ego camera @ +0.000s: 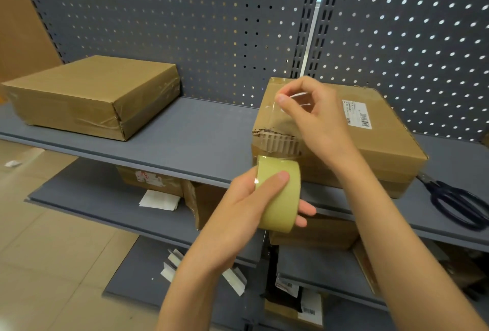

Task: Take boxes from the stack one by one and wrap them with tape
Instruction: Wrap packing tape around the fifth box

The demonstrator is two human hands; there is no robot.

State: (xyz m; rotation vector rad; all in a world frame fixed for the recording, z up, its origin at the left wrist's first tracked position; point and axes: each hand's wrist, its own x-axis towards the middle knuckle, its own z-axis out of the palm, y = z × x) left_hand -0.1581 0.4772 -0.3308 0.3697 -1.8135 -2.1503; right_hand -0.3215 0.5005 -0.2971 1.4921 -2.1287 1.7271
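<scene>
Nearest of all, the left hand [254,198] grips the roll of tape [280,193], thumb across its outer face and fingers curled round the far side, holding it just off the near edge of the shelf [185,129]. Beyond it the right hand [315,113] pinches the free end of the clear tape strip [270,124] between thumb and finger, above the near left corner of the box [370,140] being wrapped. That box sits on the shelf at the right, stacked on another one, its near left edge torn so the corrugated layer shows.

By the look of it the tape is thin, light and sticky, apt to fold on itself or cling to skin, so the pinch belongs on the very end and the strip wants to stay taut between both hands. The roll looks stiff and easy to hold by its rim. The cardboard seems light but weak at the ragged corner, so I would press the tape down there gently and steady the box by its sound flat top.

A second box [90,95], glossy with tape at its edges, lies well apart at the left. Scissors [457,203] rest at the far right of the shelf, just beside the stack.
</scene>
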